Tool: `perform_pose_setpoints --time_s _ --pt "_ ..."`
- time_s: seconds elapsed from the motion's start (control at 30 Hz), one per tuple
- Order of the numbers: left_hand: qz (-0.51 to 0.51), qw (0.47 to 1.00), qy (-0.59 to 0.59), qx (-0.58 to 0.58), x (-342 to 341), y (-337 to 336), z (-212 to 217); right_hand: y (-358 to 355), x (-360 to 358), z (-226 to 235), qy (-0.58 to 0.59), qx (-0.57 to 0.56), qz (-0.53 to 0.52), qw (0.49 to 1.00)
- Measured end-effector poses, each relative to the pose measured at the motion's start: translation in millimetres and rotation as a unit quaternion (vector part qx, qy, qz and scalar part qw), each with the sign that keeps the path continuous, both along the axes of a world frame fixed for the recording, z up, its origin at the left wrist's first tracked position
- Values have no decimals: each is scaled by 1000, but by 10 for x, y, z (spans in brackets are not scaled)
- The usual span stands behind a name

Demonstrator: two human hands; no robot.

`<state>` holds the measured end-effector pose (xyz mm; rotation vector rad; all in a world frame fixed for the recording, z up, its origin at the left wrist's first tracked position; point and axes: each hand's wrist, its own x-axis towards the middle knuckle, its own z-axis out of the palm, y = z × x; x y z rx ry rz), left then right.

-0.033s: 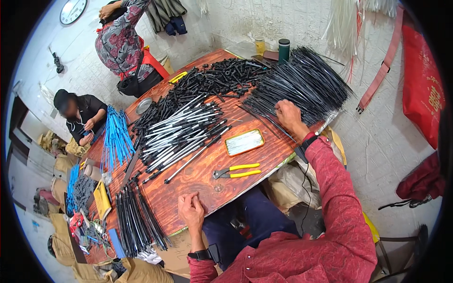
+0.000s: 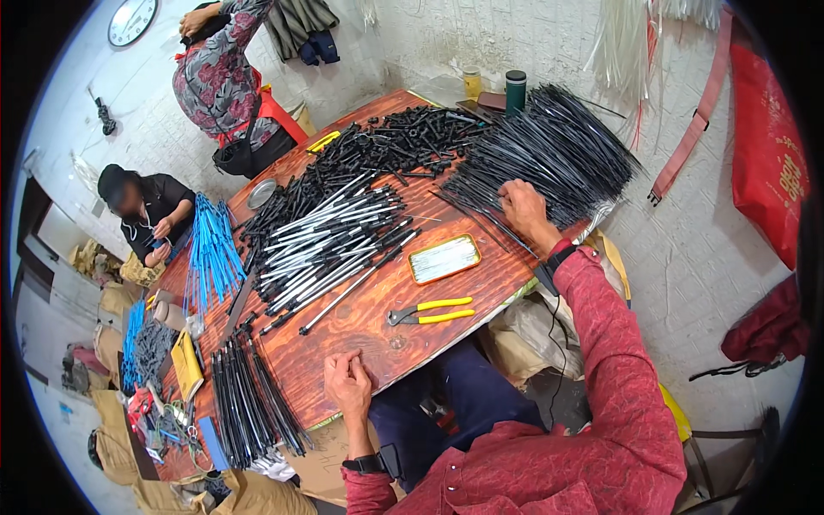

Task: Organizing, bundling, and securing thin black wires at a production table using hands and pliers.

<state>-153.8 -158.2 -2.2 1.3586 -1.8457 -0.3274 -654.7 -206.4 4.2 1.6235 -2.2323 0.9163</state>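
My left hand (image 2: 347, 384) rests on the near edge of the wooden table (image 2: 395, 348), its fingers loosely curled in with nothing seen in them. At the near side of a large pile of thin black rods (image 2: 558, 154) lies my right hand (image 2: 525, 211), fingers bent and closed; what they may grip is hidden. A few loose black rods (image 2: 485, 221) lie beside that hand. Between my hands are a shallow yellow-rimmed tin (image 2: 445, 259) of thin pale pins and pliers (image 2: 429, 312) with yellow handles.
Silver-and-black rods (image 2: 330, 245) are heaped mid-table, before a mound of small black parts (image 2: 386, 142). Bundled black tubes (image 2: 253, 399) overhang the near left edge. Blue rods (image 2: 213, 249) lie near a seated person (image 2: 154, 206); another person (image 2: 223, 86) stands behind. A dark green flask (image 2: 515, 93) stands at the back.
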Motion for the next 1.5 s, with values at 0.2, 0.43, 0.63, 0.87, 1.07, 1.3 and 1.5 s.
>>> perform_pose_setpoints --time_s 0.2,0.43,0.63,0.87,1.07,1.3,1.5 --pt "-2 1000 2 -1 8 3 -4 10 240 -5 42 51 -9 998" --pt "-2 1000 9 -2 -21 30 36 -117 190 43 -48 126 -9 991" --pt "-5 1000 9 -23 -14 12 7 -180 86 180 -153 126 -20 980" --pt "2 1000 8 -1 -35 35 52 -169 10 261 -140 145 -27 979" --pt "12 999 -15 -40 26 34 32 -190 197 415 -161 90 -19 983" --pt "4 999 -13 -36 -25 9 5 -248 -2 346 -82 80 -18 993" --pt "14 1000 -10 -23 17 26 -1 -187 194 534 -119 76 -3 990"
